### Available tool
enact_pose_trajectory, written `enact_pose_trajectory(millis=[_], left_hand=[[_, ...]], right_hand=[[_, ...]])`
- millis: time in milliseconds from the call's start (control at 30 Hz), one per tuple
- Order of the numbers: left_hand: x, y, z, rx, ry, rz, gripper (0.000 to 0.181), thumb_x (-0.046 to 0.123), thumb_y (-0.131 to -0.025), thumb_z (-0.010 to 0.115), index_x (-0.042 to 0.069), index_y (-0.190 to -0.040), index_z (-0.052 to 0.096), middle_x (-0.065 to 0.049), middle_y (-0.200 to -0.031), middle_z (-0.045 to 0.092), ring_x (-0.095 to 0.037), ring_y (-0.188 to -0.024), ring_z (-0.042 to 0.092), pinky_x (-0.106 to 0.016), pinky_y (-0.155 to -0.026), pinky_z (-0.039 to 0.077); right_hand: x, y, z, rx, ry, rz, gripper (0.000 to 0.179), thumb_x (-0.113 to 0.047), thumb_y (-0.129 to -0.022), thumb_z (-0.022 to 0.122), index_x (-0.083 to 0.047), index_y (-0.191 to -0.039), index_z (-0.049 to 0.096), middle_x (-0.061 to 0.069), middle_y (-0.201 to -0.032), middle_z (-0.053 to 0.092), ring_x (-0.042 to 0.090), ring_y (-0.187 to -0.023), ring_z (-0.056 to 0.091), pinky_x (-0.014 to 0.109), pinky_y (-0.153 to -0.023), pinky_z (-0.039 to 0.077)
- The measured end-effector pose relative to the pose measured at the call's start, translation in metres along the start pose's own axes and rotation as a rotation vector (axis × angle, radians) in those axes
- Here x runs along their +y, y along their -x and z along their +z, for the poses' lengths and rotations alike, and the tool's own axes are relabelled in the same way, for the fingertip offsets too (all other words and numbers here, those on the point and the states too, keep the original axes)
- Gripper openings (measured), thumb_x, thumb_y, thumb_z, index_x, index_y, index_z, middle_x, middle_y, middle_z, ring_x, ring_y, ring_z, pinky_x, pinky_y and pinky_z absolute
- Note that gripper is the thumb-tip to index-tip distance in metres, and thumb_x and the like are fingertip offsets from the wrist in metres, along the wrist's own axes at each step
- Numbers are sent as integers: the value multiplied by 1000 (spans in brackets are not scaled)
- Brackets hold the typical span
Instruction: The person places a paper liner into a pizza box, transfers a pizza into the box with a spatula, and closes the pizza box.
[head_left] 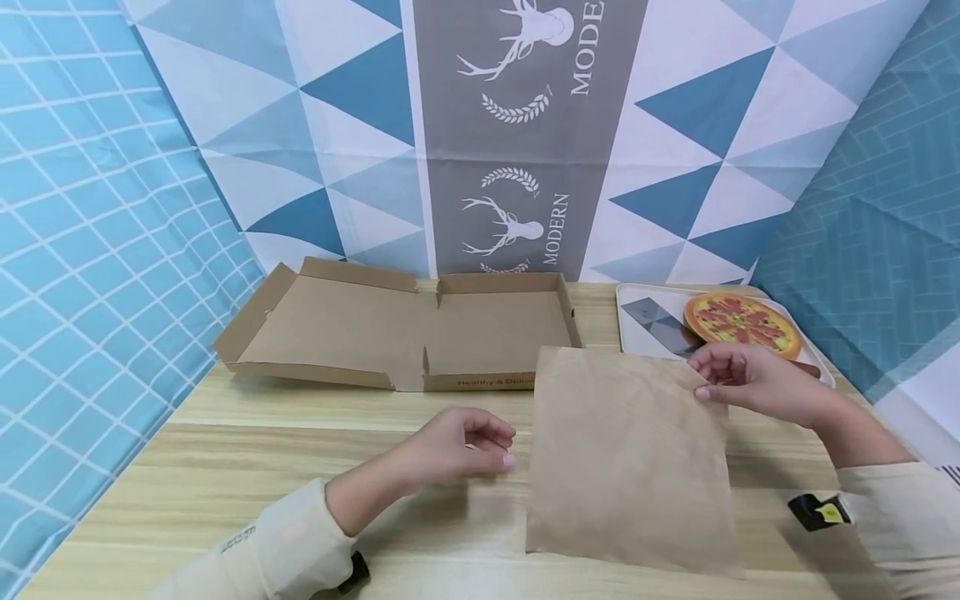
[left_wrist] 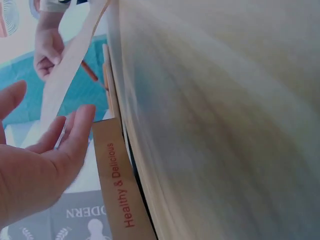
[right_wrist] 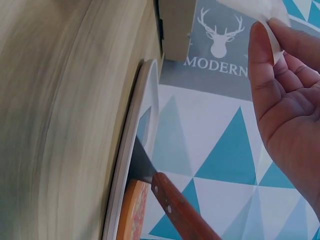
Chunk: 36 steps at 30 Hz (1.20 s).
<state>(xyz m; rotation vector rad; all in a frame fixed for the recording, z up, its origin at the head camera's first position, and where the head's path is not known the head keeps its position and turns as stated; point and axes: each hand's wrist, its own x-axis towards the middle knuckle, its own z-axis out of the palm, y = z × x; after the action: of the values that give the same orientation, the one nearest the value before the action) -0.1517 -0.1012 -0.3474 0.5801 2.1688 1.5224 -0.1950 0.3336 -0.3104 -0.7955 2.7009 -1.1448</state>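
A sheet of brown paper (head_left: 630, 458) hangs above the table, its upper right corner pinched between the thumb and fingers of my right hand (head_left: 757, 383). The right wrist view shows that pinch close up, with the paper's edge (right_wrist: 274, 42) between thumb and fingertip. My left hand (head_left: 457, 446) is just left of the sheet, fingers loosely bent and holding nothing. In the left wrist view the left hand (left_wrist: 45, 160) has thumb and fingers spread apart. Behind both hands lies an opened cardboard pizza box (head_left: 480, 333), its lid folded out to the left.
At the back right a white tray (head_left: 630, 312) holds a pizza (head_left: 742, 323) and a spatula with a metal blade and wooden handle (right_wrist: 182, 207). The wooden table (head_left: 187, 492) meets patterned cloth walls at the back and sides.
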Motion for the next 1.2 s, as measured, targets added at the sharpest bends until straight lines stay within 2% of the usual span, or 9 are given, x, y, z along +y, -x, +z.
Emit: enact_pose_trajectory(millis=[167,367,500,633,767,933,1033,1200], left_hand=[[-1,-8,3,14,-3,-34,40,14,-89,78,-3,-124,67,-12,-113,69,-13,-96,66,-26,-87,57],[-2,-17,5,34,129,-71,39,5,-90,75,-9,-123,61,-12,-107,64,-14,-90,65,-32,-85,62],[-3,-18,5,120,177,-98,33,3,-89,75,-9,-117,61,-9,-102,61,-15,-89,63,-33,-84,62],[-3,-17,2,221,173,-103,24,2,-89,76,-6,-109,65,-7,-98,64,-14,-86,63,-32,-80,62],[-2,-16,-2,290,179,-116,14,2,-91,75,-3,-103,69,-6,-92,68,-14,-81,64,-32,-77,62],[0,-14,-6,324,193,-136,9,2,-92,73,-2,-100,69,-6,-92,69,-14,-81,64,-31,-77,62],[1,-13,-9,340,182,-127,9,2,-92,73,-2,-100,70,-6,-91,70,-14,-80,64,-33,-77,62],[1,-11,-17,359,158,-92,10,1,-93,72,-4,-101,71,-8,-92,71,-14,-79,66,-33,-78,63]], right_hand=[[-7,-6,2,36,6,-22,21,1,-91,74,-2,-110,65,-3,-87,68,12,-76,63,24,-62,54],[-14,-14,1,91,-10,-47,21,4,-90,73,-1,-108,65,-2,-83,66,14,-72,60,25,-59,51],[-17,-20,2,110,-35,-74,22,6,-90,73,-3,-109,64,-2,-84,65,15,-72,60,26,-59,50],[-19,-23,4,121,-68,-97,24,7,-90,72,-3,-111,65,-2,-87,66,14,-75,61,24,-62,52],[-21,-25,7,124,-109,-111,25,8,-91,71,-3,-112,65,-3,-89,68,13,-77,62,23,-64,54],[-23,-28,11,142,-134,-88,23,6,-93,70,-4,-112,65,-4,-89,68,12,-78,63,23,-64,54],[-25,-31,14,163,-133,-66,21,4,-94,70,-2,-114,64,-3,-89,68,12,-77,63,24,-63,54],[-29,-43,21,262,-76,-14,25,-4,-95,72,1,-118,64,-9,-90,66,9,-77,62,21,-63,54]])
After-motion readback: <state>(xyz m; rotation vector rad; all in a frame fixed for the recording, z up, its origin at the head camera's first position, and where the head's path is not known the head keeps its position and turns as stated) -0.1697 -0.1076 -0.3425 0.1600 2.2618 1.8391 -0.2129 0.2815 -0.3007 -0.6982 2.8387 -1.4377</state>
